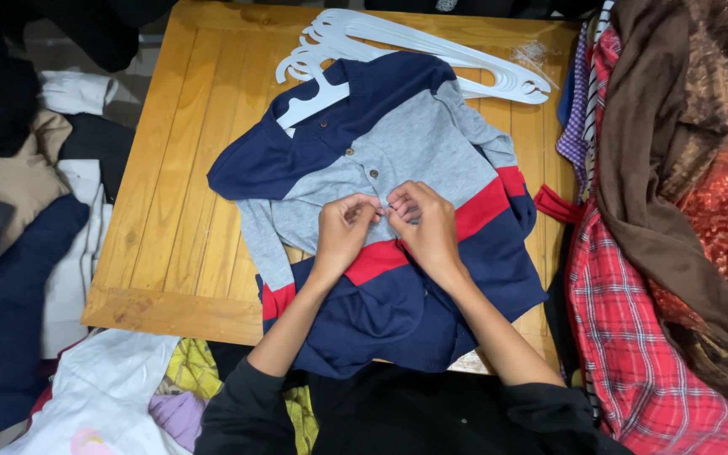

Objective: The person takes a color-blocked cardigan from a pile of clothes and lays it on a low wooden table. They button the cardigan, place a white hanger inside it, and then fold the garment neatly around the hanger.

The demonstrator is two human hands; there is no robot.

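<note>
Both hands meet at the button placket of a navy, grey and red striped shirt (398, 202) spread flat on the wooden worktop (179, 168). The left hand (343, 232) and the right hand (425, 223) each pinch the grey fabric, grip closed tight, fingertips nearly touching. White plastic hangers (398, 42) lie above the collar. A red checked garment (634, 337) sits heaped to the right.
</note>
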